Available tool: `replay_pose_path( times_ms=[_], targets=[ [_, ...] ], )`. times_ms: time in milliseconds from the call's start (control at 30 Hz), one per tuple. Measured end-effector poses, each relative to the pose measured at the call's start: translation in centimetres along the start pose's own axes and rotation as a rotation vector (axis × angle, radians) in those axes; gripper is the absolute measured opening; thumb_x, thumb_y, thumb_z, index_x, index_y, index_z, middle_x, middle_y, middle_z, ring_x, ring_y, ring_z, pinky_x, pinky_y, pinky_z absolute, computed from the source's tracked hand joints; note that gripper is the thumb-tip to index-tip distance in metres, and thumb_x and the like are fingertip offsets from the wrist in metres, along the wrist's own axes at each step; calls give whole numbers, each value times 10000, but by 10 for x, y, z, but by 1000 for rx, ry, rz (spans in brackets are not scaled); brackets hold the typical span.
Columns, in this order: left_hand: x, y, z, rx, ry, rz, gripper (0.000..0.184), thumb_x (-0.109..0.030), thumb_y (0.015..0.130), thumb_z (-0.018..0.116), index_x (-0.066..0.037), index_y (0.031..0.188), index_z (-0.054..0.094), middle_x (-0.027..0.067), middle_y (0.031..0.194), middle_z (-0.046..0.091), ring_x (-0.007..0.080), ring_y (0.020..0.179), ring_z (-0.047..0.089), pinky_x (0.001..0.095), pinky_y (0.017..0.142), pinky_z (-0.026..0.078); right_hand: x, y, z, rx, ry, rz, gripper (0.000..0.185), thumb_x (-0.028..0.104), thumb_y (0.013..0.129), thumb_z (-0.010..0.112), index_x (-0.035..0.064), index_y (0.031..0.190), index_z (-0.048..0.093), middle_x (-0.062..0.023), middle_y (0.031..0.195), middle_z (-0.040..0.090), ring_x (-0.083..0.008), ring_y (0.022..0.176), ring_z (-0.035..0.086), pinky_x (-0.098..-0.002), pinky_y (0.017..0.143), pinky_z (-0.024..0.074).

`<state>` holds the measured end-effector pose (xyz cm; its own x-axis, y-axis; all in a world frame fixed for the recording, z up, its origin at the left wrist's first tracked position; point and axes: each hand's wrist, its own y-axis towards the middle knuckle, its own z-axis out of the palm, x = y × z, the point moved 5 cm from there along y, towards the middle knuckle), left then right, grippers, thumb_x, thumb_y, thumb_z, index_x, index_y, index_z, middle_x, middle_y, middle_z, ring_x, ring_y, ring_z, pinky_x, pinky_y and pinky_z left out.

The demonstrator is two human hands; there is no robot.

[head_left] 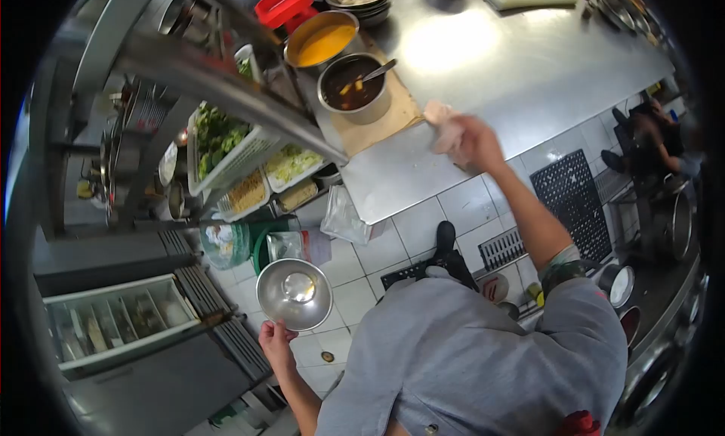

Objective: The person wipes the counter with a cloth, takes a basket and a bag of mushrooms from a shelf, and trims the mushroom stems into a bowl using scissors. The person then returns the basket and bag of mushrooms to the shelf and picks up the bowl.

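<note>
My left hand point(278, 344) pinches the rim of a shiny steel mixing bowl point(281, 304), held out over the floor on the left. The bowl looks bare inside apart from a bright reflection. Over the steel table point(408, 180), near its front edge, my right hand point(476, 143) is closed on a pale pinkish cloth point(447, 130). That hand is slightly blurred. Just left of the cloth lies a brown board or sheet point(377, 134), bearing a steel pot of dark liquid point(355, 92) with a spoon point(379, 70) in it. Behind it stands a pot of orange liquid point(326, 44).
A metal shelf post point(226, 96) slants across the left. Below are a basket of leafy greens point(223, 141) and a tray of noodles point(245, 194). An open drawer point(121, 319) is lower left. Another person point(657, 141) is at far right, beyond a black floor mat point(570, 202).
</note>
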<state>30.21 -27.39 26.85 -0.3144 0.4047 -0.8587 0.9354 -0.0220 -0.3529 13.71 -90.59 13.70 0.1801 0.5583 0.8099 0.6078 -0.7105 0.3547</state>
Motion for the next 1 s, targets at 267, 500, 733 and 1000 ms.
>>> replay_pose_path(
  times_ms=[267, 500, 733, 1000],
  targets=[
    [81, 4, -55, 32, -60, -85, 191, -113, 946, 617, -103, 802, 492, 0, 688, 541, 95, 538, 539, 275, 520, 531, 26, 52, 54, 14, -539, 37, 466, 168, 893, 584, 46, 1340, 533, -206, 1256, 622, -376, 1148, 584, -485, 978, 458],
    [133, 15, -111, 5, -109, -138, 205, -102, 942, 601, -89, 798, 456, 24, 646, 540, 111, 528, 565, 263, 500, 525, 123, -86, 48, 275, -418, -289, 426, 33, 850, 606, 111, 1268, 628, -149, 1254, 640, -373, 1127, 597, -447, 948, 485],
    [184, 15, -147, -41, -110, -186, 173, -87, 909, 620, -56, 776, 514, 38, 686, 557, 132, 562, 592, 286, 511, 556, 119, -14, 4, 383, -237, -100, 359, 29, 951, 502, -4, 1301, 573, -104, 1098, 681, -196, 972, 648, -371, 886, 538],
    [158, -3, -138, -54, -94, -219, 201, -96, 884, 650, -36, 743, 519, 62, 658, 604, 142, 546, 635, 271, 505, 536, 61, -16, 176, 226, -438, -399, 372, 92, 897, 566, 40, 1261, 625, -219, 1192, 643, -416, 1158, 569, -483, 1048, 406]
  ],
)
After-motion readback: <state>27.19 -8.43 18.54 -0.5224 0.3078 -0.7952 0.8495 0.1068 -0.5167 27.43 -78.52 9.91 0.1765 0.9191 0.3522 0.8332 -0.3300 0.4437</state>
